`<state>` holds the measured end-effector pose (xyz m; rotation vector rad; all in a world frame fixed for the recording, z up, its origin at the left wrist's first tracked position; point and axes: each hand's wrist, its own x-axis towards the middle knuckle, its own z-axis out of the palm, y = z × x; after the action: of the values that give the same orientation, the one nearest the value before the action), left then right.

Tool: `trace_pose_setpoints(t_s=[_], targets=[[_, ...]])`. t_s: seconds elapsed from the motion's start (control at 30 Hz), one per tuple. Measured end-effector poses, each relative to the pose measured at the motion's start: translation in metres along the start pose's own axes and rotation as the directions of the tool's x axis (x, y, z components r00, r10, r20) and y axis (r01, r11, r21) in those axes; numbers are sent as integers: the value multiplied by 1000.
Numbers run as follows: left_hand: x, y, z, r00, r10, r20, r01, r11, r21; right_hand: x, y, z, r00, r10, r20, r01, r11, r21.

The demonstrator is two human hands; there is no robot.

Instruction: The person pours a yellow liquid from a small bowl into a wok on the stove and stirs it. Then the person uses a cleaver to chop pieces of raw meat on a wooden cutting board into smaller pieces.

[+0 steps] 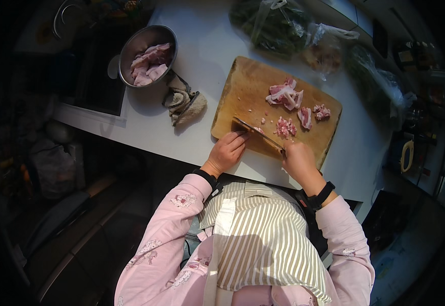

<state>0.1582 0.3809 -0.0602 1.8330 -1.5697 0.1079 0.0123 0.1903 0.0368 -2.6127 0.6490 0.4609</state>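
Observation:
My right hand (299,160) is closed round the handle of a kitchen knife (262,135), whose blade reaches left over the wooden cutting board (241,82). By the blade's left part, my left hand (228,150) rests with bent fingers at the board's near edge; whether it grips a piece is hidden. A bit of meat (258,130) shows along the blade's far side. Beyond it lies a small pile of diced meat (285,127), with a strip of meat (305,118) and another diced pile (322,111) to its right. Larger raw meat slices (284,94) lie farther back.
A metal bowl (126,69) of raw meat stands at the back left, with a crumpled cloth (184,100) beside it. Plastic bags of greens (277,32) and of brownish food (323,55) lie behind the board. Another bag (375,82) is at the right. The white counter's edge (161,152) runs before me.

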Motion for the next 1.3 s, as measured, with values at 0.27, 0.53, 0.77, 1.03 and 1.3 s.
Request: trace_pose_setpoints(t_s=[0.27,0.53,0.77,1.03,1.3], targets=[[-8,0,1,998,-49,29,48,999,17,-10,-1,-13,1000,-11,-10,11,1000,7],[1,-1,-5,989,-145,-33,144,989,-32,-6,6,-7,996,78,31,-78,997,-10],[-8,-1,-16,969,-245,-36,247,966,77,-5,5,-11,995,97,18,-97,995,-2],[-11,-10,-10,993,-119,-12,118,992,-52,-9,-20,-9,995,58,81,-54,997,-57],[-9,-14,-12,993,-118,14,118,990,-76,9,-31,9,984,95,152,-94,996,-14]])
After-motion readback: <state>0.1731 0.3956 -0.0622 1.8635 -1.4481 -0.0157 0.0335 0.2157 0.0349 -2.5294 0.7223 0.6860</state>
